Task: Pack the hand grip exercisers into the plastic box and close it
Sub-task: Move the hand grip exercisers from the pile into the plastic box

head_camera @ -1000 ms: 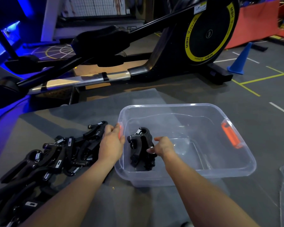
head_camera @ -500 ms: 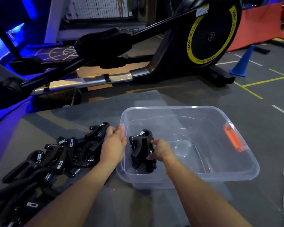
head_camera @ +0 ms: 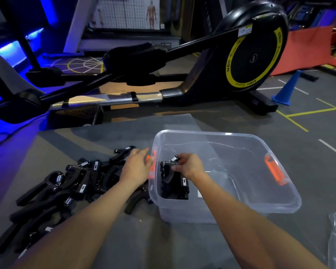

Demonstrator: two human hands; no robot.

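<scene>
Black and yellow, an elliptical trainer (head_camera: 182,70) stands across the grey mat (head_camera: 109,239) beyond my work. Nearer, the clear plastic box (head_camera: 260,202) sits open, an orange latch (head_camera: 274,172) on its right wall. A heap of hand grip exercisers (head_camera: 52,193) lies just left of the box. My right hand (head_camera: 190,165) is inside, fingers curled round the top of the exercisers in the box (head_camera: 175,181), at its near-left corner. My left hand (head_camera: 137,167) hovers over the heap beside the box's left wall, fingers loose, gripping nothing.
</scene>
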